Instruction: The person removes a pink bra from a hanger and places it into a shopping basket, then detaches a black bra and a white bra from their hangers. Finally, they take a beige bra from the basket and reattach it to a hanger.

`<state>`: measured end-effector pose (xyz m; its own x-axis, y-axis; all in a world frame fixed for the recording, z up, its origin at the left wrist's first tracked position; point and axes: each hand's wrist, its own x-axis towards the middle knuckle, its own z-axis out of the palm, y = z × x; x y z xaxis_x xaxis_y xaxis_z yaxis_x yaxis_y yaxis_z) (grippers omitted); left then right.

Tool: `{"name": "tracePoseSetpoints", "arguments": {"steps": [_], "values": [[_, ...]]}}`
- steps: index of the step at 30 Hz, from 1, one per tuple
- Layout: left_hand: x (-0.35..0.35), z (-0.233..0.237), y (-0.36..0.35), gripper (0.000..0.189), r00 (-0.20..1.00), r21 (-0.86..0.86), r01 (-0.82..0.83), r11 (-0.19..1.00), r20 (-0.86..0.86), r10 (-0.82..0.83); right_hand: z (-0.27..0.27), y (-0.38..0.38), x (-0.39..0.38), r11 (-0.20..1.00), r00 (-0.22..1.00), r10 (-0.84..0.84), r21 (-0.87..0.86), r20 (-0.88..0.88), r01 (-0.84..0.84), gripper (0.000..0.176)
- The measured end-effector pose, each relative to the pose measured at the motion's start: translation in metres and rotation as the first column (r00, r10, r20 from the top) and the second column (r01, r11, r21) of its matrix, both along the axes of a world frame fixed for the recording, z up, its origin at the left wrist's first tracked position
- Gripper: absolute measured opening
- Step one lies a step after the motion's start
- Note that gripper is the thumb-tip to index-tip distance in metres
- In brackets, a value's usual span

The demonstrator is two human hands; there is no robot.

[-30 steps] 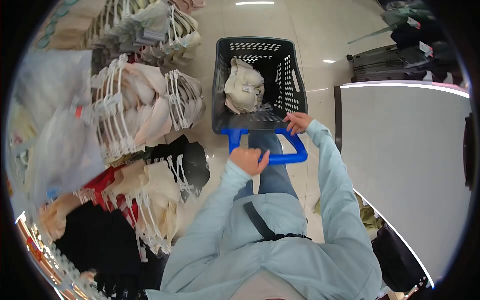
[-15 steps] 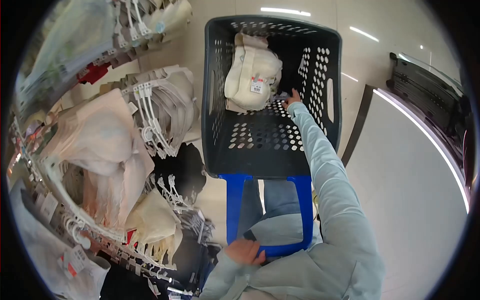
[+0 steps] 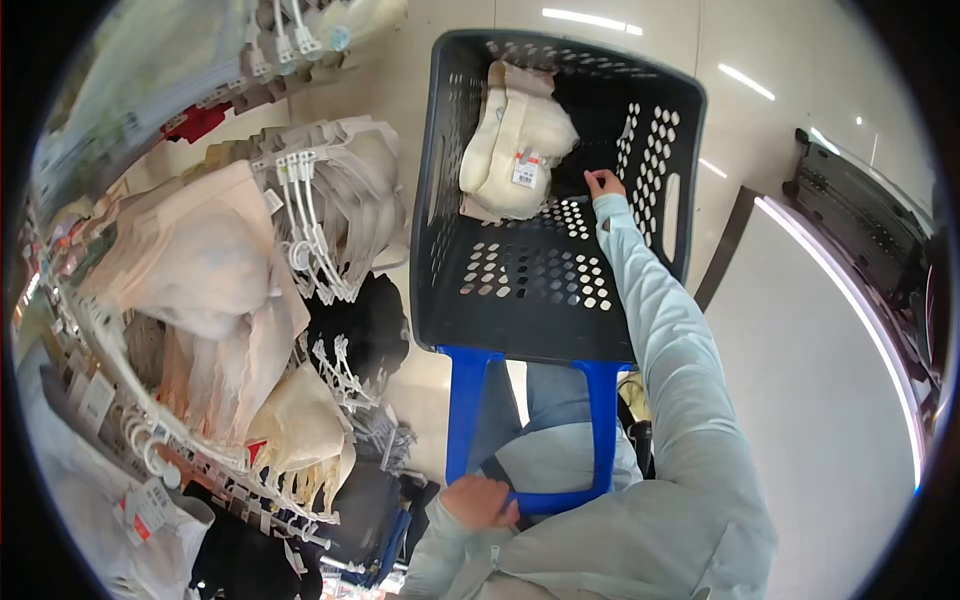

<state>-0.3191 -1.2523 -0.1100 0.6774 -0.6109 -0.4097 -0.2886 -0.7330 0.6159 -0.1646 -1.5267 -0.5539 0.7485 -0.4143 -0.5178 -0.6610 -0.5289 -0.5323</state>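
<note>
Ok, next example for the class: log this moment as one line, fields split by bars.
left hand: gripping blue handle | right hand: in dark basket, grip unclear | cream garment: in basket, tag showing

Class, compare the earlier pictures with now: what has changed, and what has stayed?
The right hand has moved forward from beside the blue handle into the basket, right of the pale clothing. The handle has come closer to the body. The left hand still grips it; the clothing stays inside.
</note>
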Motion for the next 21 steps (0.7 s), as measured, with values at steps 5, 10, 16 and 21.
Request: {"name": "tracePoseSetpoints", "arguments": {"steps": [5, 10, 16, 21], "values": [[-0.009, -0.002, 0.001, 0.015, 0.991, -0.084, -0.09, 0.992, 0.091, 0.097, 0.127, 0.012, 0.009, 0.831, 0.886, -0.444, 0.431, 0.134, 0.351, 0.027], [-0.007, 0.001, -0.002, 0.01, 0.946, -0.169, -0.209, 0.963, 0.214, 0.243, 0.344, 0.039, 0.007, 0.268, 0.811, -0.494, 0.833, -0.312, 0.484, 0.023], [-0.011, -0.022, 0.003, 0.01, 0.188, -0.318, -0.947, -0.038, -0.649, 0.738, 0.468, 0.074, -0.038, -0.186, 0.778, -0.249, 0.816, -0.577, 0.547, 0.023], [-0.042, -0.182, 0.056, 0.038, 0.265, -0.592, -0.8, -0.104, -0.502, 0.823, 0.533, 0.103, -0.085, -0.387, 0.846, 0.108, 0.762, -0.522, 0.52, 0.048]]}}
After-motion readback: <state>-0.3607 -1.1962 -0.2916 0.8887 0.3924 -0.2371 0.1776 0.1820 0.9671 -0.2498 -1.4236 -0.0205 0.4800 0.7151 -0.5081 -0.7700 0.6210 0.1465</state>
